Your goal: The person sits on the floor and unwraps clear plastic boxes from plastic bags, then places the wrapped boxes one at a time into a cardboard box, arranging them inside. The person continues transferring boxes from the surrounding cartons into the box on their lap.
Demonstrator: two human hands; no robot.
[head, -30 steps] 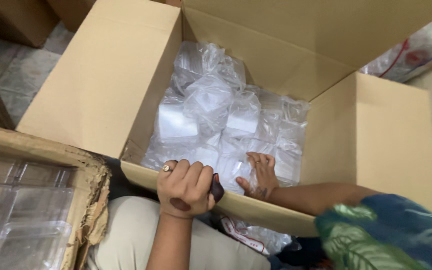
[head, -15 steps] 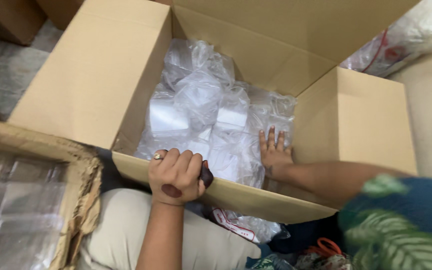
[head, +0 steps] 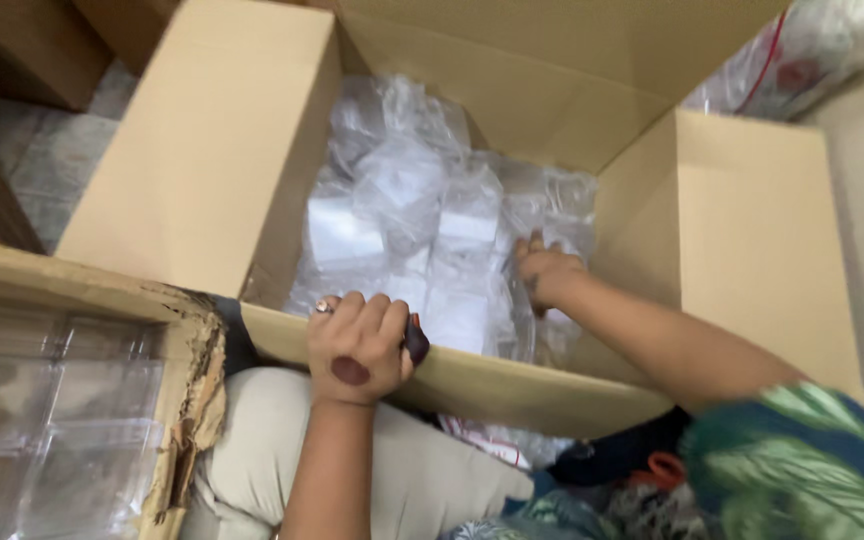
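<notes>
An open cardboard box [head: 212, 170] lies before me, filled with clear plastic bags [head: 422, 220] holding white items. My left hand [head: 360, 345] is closed over the box's near rim [head: 512, 385], with a ring on one finger and a dark small object under the thumb. My right hand [head: 547, 272] reaches down inside the box at its right side, fingers spread on the plastic bags next to the right wall.
A worn cardboard tray with clear plastic containers [head: 42, 400] sits at the lower left. Another plastic bag with red markings [head: 802, 60] lies at the top right. Tiled floor [head: 42, 160] shows at the upper left. My lap [head: 412, 480] is under the box's near edge.
My right hand has slid from the middle of the bags toward the box's right wall. The left hand stays gripping the near rim. The view shifted slightly.
</notes>
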